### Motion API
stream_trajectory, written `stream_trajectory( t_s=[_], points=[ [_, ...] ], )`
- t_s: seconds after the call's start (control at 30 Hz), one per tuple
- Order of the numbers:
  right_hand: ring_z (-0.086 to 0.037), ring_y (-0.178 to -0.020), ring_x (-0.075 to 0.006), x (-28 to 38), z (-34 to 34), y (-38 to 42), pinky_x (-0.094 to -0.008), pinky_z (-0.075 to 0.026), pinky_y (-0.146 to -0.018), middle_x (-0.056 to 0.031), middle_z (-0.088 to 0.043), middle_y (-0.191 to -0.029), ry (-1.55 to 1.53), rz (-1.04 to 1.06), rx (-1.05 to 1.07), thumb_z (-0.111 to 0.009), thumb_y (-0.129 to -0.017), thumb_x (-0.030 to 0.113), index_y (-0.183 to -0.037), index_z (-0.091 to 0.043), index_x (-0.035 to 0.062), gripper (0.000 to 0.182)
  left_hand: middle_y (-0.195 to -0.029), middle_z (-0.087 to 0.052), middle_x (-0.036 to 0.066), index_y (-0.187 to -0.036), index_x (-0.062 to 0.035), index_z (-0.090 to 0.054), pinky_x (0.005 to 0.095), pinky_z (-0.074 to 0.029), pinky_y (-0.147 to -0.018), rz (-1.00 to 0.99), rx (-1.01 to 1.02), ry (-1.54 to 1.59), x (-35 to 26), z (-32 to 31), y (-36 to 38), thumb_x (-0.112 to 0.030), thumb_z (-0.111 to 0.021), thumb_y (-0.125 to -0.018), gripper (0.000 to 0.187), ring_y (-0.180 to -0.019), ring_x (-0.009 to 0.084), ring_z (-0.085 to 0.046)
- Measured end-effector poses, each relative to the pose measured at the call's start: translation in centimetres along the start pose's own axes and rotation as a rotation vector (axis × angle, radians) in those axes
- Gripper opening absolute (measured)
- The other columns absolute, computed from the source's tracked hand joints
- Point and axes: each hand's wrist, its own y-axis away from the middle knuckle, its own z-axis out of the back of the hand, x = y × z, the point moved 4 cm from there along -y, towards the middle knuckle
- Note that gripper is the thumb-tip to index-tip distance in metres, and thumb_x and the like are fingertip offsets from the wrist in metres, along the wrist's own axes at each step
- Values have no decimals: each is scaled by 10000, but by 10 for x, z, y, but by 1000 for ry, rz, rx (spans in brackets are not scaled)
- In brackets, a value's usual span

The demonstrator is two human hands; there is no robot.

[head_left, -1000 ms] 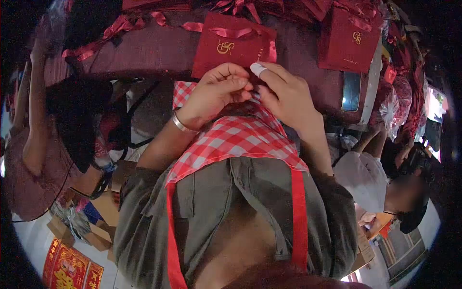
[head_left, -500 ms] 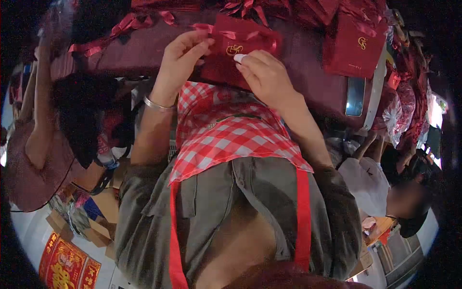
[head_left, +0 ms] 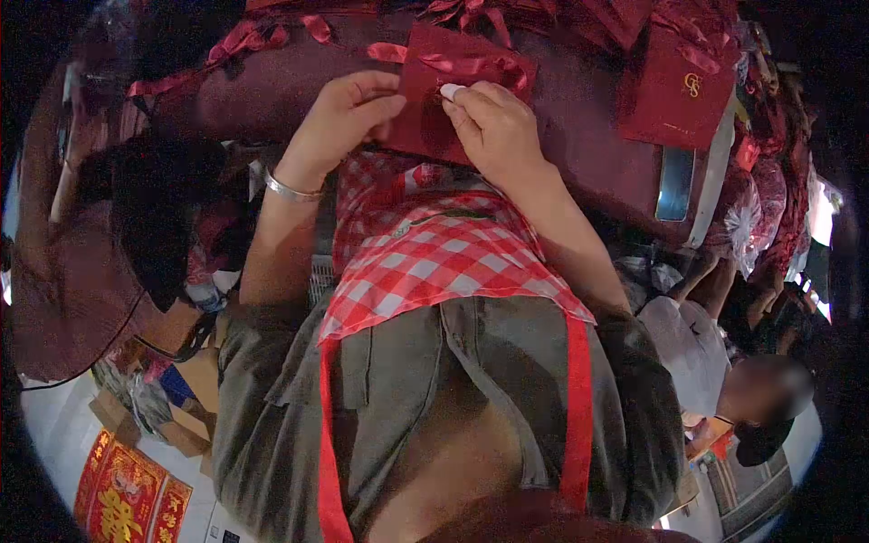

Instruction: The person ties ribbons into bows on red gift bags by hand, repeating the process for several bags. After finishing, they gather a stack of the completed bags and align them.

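Note:
A dark red gift bag [head_left: 434, 109] with red ribbon handles lies on the maroon table [head_left: 272, 95] right in front of me. My left hand [head_left: 339, 122] pinches the bag's left edge. My right hand [head_left: 493, 127], with a white wrap on one fingertip, presses on the bag's right side. A silver bangle sits on my left wrist. Below the hands hangs my red and white checked apron [head_left: 434, 262].
A second red gift bag [head_left: 674, 90] with a gold logo stands at the right, a phone [head_left: 674, 181] lying below it. Loose red ribbons [head_left: 244, 41] and more bags line the table's far edge. Other people sit at the left and lower right.
Both hands rose from the apron's edge to the gift bag on the table. They now grip it from both sides, and the gold logo is covered.

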Motion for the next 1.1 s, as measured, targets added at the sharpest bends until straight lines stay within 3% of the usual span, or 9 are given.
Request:
stream_trajectory(
  t_s=[0.13, 0.33, 0.43, 0.57, 0.7, 0.8, 0.87, 1.03, 1.1],
  points=[
    [-586, -715, -298, -4, 0, 1, -380, -474, -619, -114, -588, -766, -22, 23, -40, -622, -823, 123, -852, -623, 15, 112, -735, -557, -24, -972, -22, -581, 202, -421, -513, -24, 191, -137, 10, -4, 6, -77, -627, -856, 137, -564, 51, -497],
    [-591, -695, -294, -7, 4, -1, -371, -479, -602, -112, -590, -759, -59, 24, -59, -628, -821, 114, -860, -629, 17, 105, -703, -557, -49, -960, -23, -617, 181, -394, -512, -48, 70, 39, 19, -8, 13, -115, -627, -867, 131, -565, 18, -479],
    [-593, -696, -291, -7, 4, 0, -368, -480, -602, -114, -591, -761, -39, 23, -48, -628, -823, 115, -876, -634, 18, 110, -693, -555, -52, -935, -30, -620, 178, -381, -501, 6, 31, -22, 22, -8, 17, -134, -626, -875, 120, -561, 17, -477],
    [-591, -685, -289, -8, 4, 0, -366, -479, -596, -116, -589, -755, -54, 11, -42, -629, -824, 116, -875, -631, 18, 111, -730, -547, -48, -898, -35, -596, 192, -411, -560, -5, 51, -67, 20, -7, 23, -124, -610, -884, 91, -611, 33, -488],
    [-581, -699, -297, -8, 6, 2, -376, -475, -610, -116, -583, -764, -95, -10, -41, -627, -824, 114, -865, -621, 14, 108, -717, -549, -54, -908, -38, -604, 185, -412, -554, -10, 75, 83, 30, -9, 23, -149, -578, -910, 114, -602, 23, -489],
    [-568, -730, -303, 5, 12, 4, -381, -467, -635, -113, -578, -784, -43, 68, 5, -622, -821, 110, -868, -611, 18, 104, -694, -554, -48, -913, -41, -614, 187, -414, -532, 9, 42, 195, 26, -15, 26, -167, -574, -917, 132, -573, 25, -495],
    [-566, -763, -279, 13, 11, 6, -391, -482, -678, -85, -571, -776, 10, 81, 113, -614, -807, 173, -847, -620, 70, 111, -699, -554, -49, -917, -40, -613, 187, -416, -538, 42, 17, 223, 26, -17, 27, -162, -569, -919, 130, -578, 25, -495],
    [-560, -798, -271, 26, 12, 7, -380, -484, -682, -88, -569, -804, 54, 107, 175, -589, -813, 177, -806, -577, 69, 108, -703, -543, -60, -926, -48, -623, 188, -404, -543, 35, 38, 238, 21, -23, 28, -151, -560, -923, 121, -597, 25, -487],
    [-544, -758, -266, 30, 14, 4, -398, -456, -650, -70, -545, -777, 107, 137, 186, -600, -804, 146, -861, -568, 70, 101, -710, -540, -67, -929, -46, -625, 184, -393, -541, 29, 22, 233, 23, -23, 27, -148, -559, -923, 122, -603, 19, -476]
  ],
)
